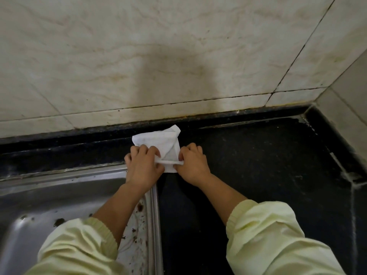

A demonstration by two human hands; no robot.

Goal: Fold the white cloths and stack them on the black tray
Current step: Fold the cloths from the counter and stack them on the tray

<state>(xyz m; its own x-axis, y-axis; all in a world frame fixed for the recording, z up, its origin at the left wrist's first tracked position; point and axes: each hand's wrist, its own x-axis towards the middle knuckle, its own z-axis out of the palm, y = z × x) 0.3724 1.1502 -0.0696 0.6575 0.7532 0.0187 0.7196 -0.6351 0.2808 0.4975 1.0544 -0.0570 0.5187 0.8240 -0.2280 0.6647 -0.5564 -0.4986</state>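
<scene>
One small white cloth (158,141), partly folded, creased.

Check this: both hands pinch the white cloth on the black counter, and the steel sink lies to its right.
Wrong on one point: the steel sink lies to the left of the white cloth, not its right; the head view shows it. The left hand and right hand do pinch it on the black counter.

Dim, soft light; a broad grey shadow falls on the cream veined marble wall (158,46). Below the wall, the dull steel sink (39,205) glints faintly; straight lines bow towards the frame's edges.
</scene>
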